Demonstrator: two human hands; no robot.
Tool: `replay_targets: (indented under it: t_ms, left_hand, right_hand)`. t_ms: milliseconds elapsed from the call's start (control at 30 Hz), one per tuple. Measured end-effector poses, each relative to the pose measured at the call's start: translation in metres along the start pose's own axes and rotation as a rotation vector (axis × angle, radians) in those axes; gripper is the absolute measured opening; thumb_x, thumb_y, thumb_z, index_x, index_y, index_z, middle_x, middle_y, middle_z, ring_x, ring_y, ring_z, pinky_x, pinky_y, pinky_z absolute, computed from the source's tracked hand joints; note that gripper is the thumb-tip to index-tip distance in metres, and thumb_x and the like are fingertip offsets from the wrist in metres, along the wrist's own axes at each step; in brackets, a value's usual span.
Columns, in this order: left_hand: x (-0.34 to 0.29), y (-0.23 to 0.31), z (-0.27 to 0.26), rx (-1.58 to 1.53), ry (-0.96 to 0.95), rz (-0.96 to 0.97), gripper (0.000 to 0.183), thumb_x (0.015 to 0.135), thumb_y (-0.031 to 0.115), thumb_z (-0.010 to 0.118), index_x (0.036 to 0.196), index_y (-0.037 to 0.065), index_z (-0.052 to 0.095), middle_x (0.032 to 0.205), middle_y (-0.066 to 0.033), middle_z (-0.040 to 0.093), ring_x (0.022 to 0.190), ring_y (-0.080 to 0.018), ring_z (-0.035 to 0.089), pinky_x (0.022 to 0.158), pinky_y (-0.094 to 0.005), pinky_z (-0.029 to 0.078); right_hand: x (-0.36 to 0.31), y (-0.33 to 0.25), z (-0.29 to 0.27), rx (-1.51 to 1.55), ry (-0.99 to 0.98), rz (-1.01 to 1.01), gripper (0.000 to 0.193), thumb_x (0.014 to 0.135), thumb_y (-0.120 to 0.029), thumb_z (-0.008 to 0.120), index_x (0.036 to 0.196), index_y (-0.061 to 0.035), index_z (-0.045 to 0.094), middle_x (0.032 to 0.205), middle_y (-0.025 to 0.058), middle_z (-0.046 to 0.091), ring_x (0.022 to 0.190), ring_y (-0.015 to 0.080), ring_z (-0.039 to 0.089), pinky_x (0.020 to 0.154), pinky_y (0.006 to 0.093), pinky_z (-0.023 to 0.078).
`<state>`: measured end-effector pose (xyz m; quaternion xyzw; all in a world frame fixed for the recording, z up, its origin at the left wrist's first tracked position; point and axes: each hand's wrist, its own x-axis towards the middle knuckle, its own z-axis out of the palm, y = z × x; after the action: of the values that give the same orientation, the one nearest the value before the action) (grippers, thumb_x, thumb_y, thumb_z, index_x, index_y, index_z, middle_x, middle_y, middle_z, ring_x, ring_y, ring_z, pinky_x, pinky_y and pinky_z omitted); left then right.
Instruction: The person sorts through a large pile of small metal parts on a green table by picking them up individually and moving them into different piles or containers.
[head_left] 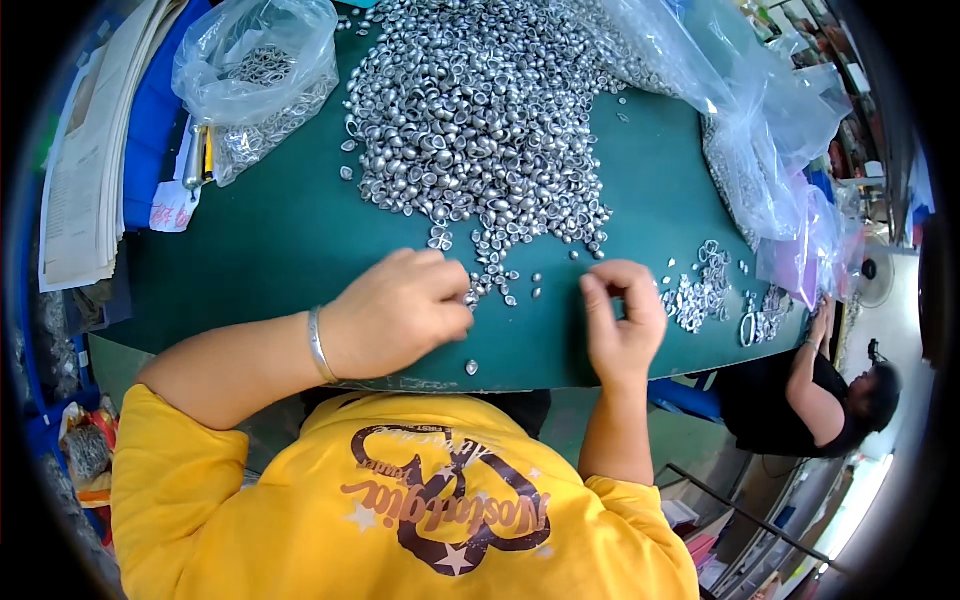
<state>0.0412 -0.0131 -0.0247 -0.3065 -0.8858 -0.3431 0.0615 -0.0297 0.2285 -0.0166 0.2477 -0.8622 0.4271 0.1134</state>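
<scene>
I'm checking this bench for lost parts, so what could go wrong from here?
A lone silver piece lies near the front edge of the green table, close to the left hand; a brush could knock it off. The big pile has a loose fringe reaching toward that hand, so pieces might scatter. The plastic bag at upper left seems open and could spill if tipped.
</scene>
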Motion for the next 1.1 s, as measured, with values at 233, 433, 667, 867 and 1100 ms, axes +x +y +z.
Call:
replay_targets:
  t_ms: [233, 433, 667, 867, 1100]
  left_hand:
    - [0.007, -0.007, -0.003, -0.024, 0.256, -0.134, 0.014, 0.067, -0.002, 0.068, 0.078, 0.003, 0.061, 0.079, -0.008, 0.053, 0.074, -0.0248, 0.054, 0.065, -0.0323, 0.045]
    - [0.008, -0.007, -0.008, -0.134, 0.297, -0.192, 0.013, 0.069, -0.004, 0.067, 0.08, 0.002, 0.062, 0.078, -0.0085, 0.054, 0.072, -0.0226, 0.055, 0.062, -0.0288, 0.045]
    - [0.009, -0.005, -0.01, -0.167, 0.3, -0.208, 0.013, 0.069, -0.005, 0.068, 0.079, 0.002, 0.063, 0.078, -0.0082, 0.055, 0.069, -0.0209, 0.055, 0.059, -0.0273, 0.044]
    - [0.01, -0.005, -0.009, -0.196, 0.317, -0.244, 0.013, 0.069, -0.005, 0.068, 0.079, 0.002, 0.063, 0.078, -0.008, 0.055, 0.065, -0.0196, 0.055, 0.056, -0.026, 0.044]
    - [0.008, 0.014, 0.0, -0.123, 0.104, 0.097, 0.012, 0.071, 0.009, 0.064, 0.083, 0.006, 0.061, 0.081, -0.0049, 0.053, 0.072, -0.0207, 0.053, 0.063, -0.0317, 0.044]
  right_hand:
    - [0.003, 0.04, -0.032, -0.4, 0.069, 0.078, 0.009, 0.074, 0.003, 0.061, 0.083, 0.0012, 0.06, 0.079, 0.013, 0.058, 0.069, 0.0256, 0.057, 0.06, 0.0323, 0.046]
    - [0.006, 0.026, -0.002, -0.318, -0.023, -0.005, 0.016, 0.071, 0.0, 0.068, 0.086, -0.0008, 0.063, 0.083, 0.0121, 0.057, 0.078, 0.0273, 0.054, 0.068, 0.0343, 0.045]
    - [0.001, 0.021, -0.011, -0.02, -0.052, 0.12, 0.01, 0.076, 0.003, 0.064, 0.086, 0.0011, 0.062, 0.087, 0.0089, 0.058, 0.073, 0.0168, 0.056, 0.064, 0.0257, 0.045]
    - [-0.008, 0.023, -0.014, 1.148, -0.085, 0.556, 0.014, 0.083, 0.001, 0.058, 0.097, 0.0023, 0.055, 0.087, 0.0117, 0.061, 0.072, 0.0136, 0.058, 0.065, 0.0241, 0.05]
    - [-0.002, 0.019, -0.017, 1.514, -0.123, 0.692, 0.015, 0.086, -0.001, 0.051, 0.101, 0.0004, 0.053, 0.095, 0.0169, 0.059, 0.078, 0.0195, 0.06, 0.067, 0.0281, 0.053]
